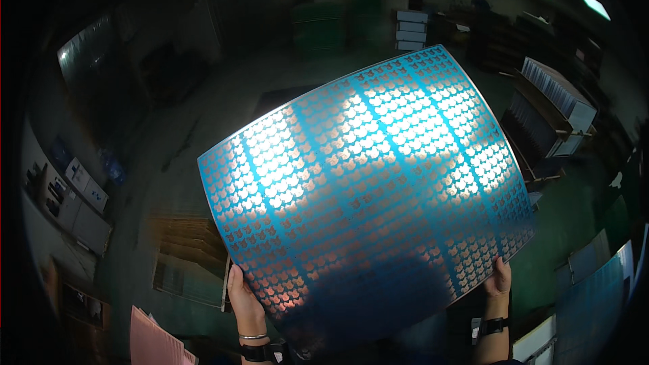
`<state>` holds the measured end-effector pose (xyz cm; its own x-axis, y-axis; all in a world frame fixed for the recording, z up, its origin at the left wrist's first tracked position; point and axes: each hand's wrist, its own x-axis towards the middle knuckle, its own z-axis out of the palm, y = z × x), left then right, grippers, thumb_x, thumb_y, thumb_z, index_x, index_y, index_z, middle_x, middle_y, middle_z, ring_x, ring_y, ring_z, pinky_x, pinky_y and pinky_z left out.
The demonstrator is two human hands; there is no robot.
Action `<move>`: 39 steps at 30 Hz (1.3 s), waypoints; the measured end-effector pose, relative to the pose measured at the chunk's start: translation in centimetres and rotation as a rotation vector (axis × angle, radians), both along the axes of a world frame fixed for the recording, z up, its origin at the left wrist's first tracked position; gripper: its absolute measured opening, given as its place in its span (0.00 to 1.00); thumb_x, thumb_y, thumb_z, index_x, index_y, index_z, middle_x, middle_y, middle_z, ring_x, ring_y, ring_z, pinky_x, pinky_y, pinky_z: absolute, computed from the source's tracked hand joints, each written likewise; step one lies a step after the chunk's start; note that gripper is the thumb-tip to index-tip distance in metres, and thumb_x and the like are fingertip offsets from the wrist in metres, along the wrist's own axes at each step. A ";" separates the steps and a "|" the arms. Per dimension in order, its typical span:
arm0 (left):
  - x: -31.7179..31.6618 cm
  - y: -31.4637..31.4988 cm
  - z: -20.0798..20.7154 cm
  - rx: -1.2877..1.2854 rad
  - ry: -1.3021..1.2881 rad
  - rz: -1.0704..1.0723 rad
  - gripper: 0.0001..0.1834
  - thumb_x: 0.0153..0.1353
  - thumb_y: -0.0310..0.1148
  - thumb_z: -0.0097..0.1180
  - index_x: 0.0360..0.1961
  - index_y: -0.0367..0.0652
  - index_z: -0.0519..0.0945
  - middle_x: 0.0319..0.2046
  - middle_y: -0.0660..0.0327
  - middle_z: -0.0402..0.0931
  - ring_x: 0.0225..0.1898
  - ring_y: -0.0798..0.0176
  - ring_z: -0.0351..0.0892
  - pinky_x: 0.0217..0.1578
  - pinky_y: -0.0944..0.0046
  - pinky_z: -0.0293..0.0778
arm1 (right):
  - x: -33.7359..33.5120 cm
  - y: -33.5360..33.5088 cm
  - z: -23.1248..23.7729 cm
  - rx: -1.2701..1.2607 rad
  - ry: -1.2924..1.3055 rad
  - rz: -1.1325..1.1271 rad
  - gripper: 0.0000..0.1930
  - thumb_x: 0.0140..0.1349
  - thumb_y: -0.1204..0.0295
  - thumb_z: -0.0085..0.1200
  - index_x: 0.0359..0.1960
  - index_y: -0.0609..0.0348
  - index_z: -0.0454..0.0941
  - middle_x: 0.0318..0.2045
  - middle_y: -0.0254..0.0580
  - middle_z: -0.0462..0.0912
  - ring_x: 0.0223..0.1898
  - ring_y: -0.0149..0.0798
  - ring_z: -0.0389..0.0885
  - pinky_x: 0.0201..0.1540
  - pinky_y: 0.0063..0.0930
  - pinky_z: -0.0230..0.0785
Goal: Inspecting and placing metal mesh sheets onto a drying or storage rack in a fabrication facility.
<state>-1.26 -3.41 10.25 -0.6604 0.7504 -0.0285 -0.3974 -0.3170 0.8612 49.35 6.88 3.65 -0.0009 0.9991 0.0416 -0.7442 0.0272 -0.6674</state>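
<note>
A large blue sheet (399, 176) is raised in front of me, tilted with its right side higher. Rows of small coppery animal-head shapes cover it, and bright light glares off its upper half. My left hand (245, 301) grips the lower left edge, thumb on the front face and fingers behind, out of sight. At the lower right edge my right hand (499, 280) is closed on the sheet, its thumb showing and the other fingers mostly hidden. A dark shadow or reflection covers the sheet's lower middle.
Left of the sheet stands a rack of brownish panels (189, 257). Pink ribbed panels (154, 341) are at the lower left. White stacked boxes (411, 30) stand at the back. A rack of upright sheets (551, 105) is on the right, with blue sheets (595, 297) below it.
</note>
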 end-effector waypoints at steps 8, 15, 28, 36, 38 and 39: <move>-3.0 -2.1 -4.8 -0.325 0.081 0.290 0.22 0.66 0.46 0.45 0.50 0.38 0.73 0.43 0.60 0.73 0.49 0.66 0.72 0.49 0.65 0.68 | -1.8 -0.8 4.4 -0.095 -0.154 0.135 0.29 0.48 0.83 0.60 0.55 0.60 0.65 0.45 0.39 0.74 0.44 0.33 0.75 0.49 0.29 0.69; -2.0 -2.4 -3.8 -0.567 0.039 0.505 0.19 0.65 0.51 0.45 0.35 0.46 0.75 0.30 0.67 0.70 0.34 0.71 0.70 0.35 0.59 0.73 | -2.5 -0.9 5.4 0.063 -0.348 0.280 0.26 0.50 0.78 0.61 0.53 0.62 0.68 0.43 0.38 0.74 0.43 0.32 0.73 0.45 0.25 0.66; -0.9 -3.5 -3.0 -0.378 -0.023 0.013 0.29 0.65 0.46 0.39 0.57 0.31 0.66 0.56 0.48 0.65 0.57 0.51 0.65 0.56 0.54 0.63 | -4.1 -1.5 9.8 -0.054 -0.635 0.378 0.34 0.52 0.69 0.62 0.60 0.64 0.62 0.53 0.41 0.71 0.55 0.36 0.68 0.57 0.33 0.60; -1.8 -0.3 -5.3 -0.575 -0.189 0.447 0.19 0.63 0.54 0.47 0.31 0.49 0.75 0.26 0.66 0.69 0.27 0.67 0.69 0.26 0.57 0.72 | -6.6 -0.9 9.3 -0.016 -0.464 0.116 0.30 0.53 0.67 0.60 0.56 0.65 0.65 0.49 0.44 0.73 0.54 0.38 0.69 0.55 0.33 0.63; -4.5 0.4 -8.7 -0.301 -0.316 0.050 0.11 0.63 0.46 0.51 0.31 0.54 0.73 0.20 0.72 0.64 0.18 0.72 0.62 0.16 0.71 0.61 | -9.0 -1.8 11.6 0.144 -0.514 0.153 0.30 0.53 0.66 0.59 0.56 0.65 0.65 0.49 0.44 0.73 0.54 0.38 0.69 0.54 0.33 0.64; -1.7 2.7 -6.8 -0.242 -0.380 0.106 0.11 0.63 0.47 0.51 0.28 0.56 0.72 0.17 0.72 0.63 0.14 0.71 0.58 0.08 0.70 0.51 | -10.7 -2.4 12.6 0.310 -0.560 0.151 0.30 0.53 0.65 0.59 0.56 0.65 0.65 0.48 0.45 0.73 0.53 0.39 0.70 0.53 0.33 0.65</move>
